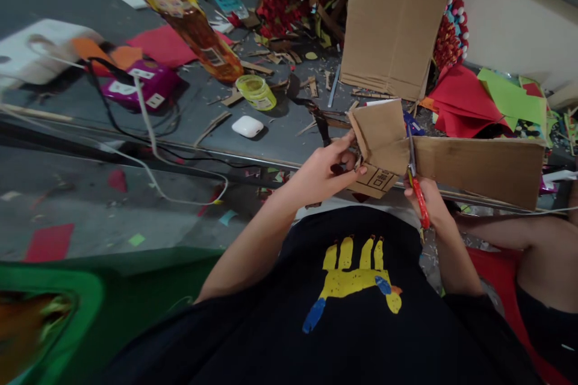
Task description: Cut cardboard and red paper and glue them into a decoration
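Observation:
My left hand [323, 171] grips the left end of a bent piece of brown cardboard [382, 138], thumb below and fingers curled behind. Printed black marks show on its lower flap. In my right hand [431, 197] is a pair of scissors [419, 201] with red handles, held upright. Its blades meet the cardboard at the fold where a long flap [481, 168] stretches to the right. How far the blades are apart is hard to see. Just beyond my left hand lies a dark strap-like piece [323, 126] on the table.
A tall cardboard sheet [397, 18] leans at the back. Left of my hands are a white earphone case [247, 126], a small yellow jar [256, 92], a tilted bottle [198, 30] and a purple power strip [139, 84] with trailing cables. Another person's arm [510, 228] rests at the right.

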Motion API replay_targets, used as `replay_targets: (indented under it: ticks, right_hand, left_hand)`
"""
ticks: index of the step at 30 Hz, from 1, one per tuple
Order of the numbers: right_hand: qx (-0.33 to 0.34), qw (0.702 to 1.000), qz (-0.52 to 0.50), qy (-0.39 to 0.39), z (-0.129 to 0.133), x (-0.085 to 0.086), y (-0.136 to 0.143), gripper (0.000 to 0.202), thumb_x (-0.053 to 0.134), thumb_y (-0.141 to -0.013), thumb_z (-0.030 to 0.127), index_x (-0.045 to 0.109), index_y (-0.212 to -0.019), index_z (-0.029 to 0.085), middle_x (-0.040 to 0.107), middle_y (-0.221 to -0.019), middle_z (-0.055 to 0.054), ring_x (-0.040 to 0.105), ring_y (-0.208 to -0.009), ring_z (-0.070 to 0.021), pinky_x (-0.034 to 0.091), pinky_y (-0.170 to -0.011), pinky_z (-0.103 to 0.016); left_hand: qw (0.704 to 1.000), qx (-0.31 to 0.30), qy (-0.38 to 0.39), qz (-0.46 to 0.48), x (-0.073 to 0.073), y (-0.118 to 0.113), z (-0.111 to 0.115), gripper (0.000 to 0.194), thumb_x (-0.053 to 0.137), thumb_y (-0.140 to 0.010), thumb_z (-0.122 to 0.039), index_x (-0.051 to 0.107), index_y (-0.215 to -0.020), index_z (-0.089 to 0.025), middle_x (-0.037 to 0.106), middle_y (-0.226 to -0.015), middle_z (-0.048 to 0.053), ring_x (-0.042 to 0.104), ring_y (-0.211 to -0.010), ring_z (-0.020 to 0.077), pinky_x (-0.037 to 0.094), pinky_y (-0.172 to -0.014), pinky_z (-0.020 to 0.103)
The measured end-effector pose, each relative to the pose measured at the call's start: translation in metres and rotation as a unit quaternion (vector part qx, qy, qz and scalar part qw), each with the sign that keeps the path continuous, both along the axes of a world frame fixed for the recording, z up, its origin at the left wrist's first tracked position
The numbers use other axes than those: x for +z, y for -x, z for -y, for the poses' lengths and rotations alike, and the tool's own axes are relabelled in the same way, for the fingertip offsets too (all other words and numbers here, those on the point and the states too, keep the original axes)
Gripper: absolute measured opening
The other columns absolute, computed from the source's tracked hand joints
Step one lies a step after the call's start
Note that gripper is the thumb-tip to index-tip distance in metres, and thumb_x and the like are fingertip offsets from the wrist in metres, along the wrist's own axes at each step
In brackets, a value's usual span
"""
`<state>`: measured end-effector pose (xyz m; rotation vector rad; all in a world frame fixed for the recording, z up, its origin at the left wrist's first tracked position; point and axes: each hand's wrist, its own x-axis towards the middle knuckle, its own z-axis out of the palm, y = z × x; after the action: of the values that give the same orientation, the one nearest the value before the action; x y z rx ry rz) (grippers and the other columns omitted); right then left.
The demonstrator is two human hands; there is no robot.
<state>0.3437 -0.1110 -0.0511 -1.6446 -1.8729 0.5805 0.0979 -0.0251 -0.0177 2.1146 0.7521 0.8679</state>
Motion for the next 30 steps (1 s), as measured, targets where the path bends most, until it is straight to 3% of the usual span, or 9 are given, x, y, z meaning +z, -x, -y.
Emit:
replay_targets:
  ticks: [9, 13, 18, 23, 30]
  right_hand:
    - [-0.008, 0.998, 0.046, -0.037, -0.007, 0.004, -0.002, 0.054, 0.033, -0.087, 0.069, 0.055, -0.078, 0.020, 0.059, -0.078, -0.009, 0.058, -0.079, -0.0244, 0.043, -0.074, -0.035]
    - [-0.015, 0.997, 0.069, -0.007, -0.024, 0.009, -0.006, 0.055, 0.032, -0.086, 0.070, 0.051, -0.074, 0.020, 0.057, -0.071, -0.009, 0.055, -0.067, -0.0212, 0.040, -0.064, -0.031]
    - [-0.021, 0.997, 0.073, 0.032, -0.052, 0.008, -0.009, 0.056, 0.032, -0.081, 0.076, 0.042, -0.066, 0.022, 0.054, -0.064, -0.006, 0.051, -0.058, -0.0176, 0.037, -0.058, -0.029]
    - [-0.032, 0.998, -0.007, 0.059, -0.064, 0.004, -0.003, 0.053, 0.040, -0.080, 0.074, 0.044, -0.070, 0.022, 0.051, -0.054, -0.001, 0.051, -0.054, -0.0155, 0.036, -0.053, -0.025]
    - [-0.036, 0.979, -0.185, 0.080, -0.068, -0.013, 0.005, 0.062, 0.042, -0.071, 0.084, 0.041, -0.073, 0.022, 0.042, -0.054, 0.005, 0.041, -0.044, -0.0094, 0.034, -0.042, -0.023]
  left_hand:
    - [0.995, -0.001, 0.093, 0.044, -0.004, -0.002, -0.010, 0.060, 0.063, -0.079, -0.038, 0.047, -0.131, -0.013, 0.063, -0.077, 0.002, 0.058, -0.065, 0.0140, 0.050, -0.058, 0.023]
    - [0.989, 0.007, 0.122, 0.078, -0.014, -0.007, -0.026, 0.062, 0.067, -0.076, -0.035, 0.049, -0.132, -0.014, 0.062, -0.076, 0.002, 0.061, -0.067, 0.0154, 0.052, -0.061, 0.026]
    - [0.980, 0.017, 0.155, 0.119, -0.034, -0.014, -0.049, 0.070, 0.071, -0.073, -0.037, 0.046, -0.135, -0.016, 0.061, -0.070, 0.002, 0.059, -0.057, 0.0157, 0.049, -0.047, 0.024]
    - [0.960, 0.028, 0.196, 0.196, -0.047, -0.017, -0.060, 0.070, 0.078, -0.067, -0.041, 0.053, -0.129, -0.018, 0.063, -0.074, 0.003, 0.058, -0.054, 0.0154, 0.048, -0.042, 0.023]
    - [0.947, 0.031, 0.205, 0.244, -0.045, -0.014, -0.058, 0.066, 0.080, -0.068, -0.036, 0.053, -0.127, -0.022, 0.062, -0.075, 0.001, 0.056, -0.051, 0.0122, 0.048, -0.040, 0.022]
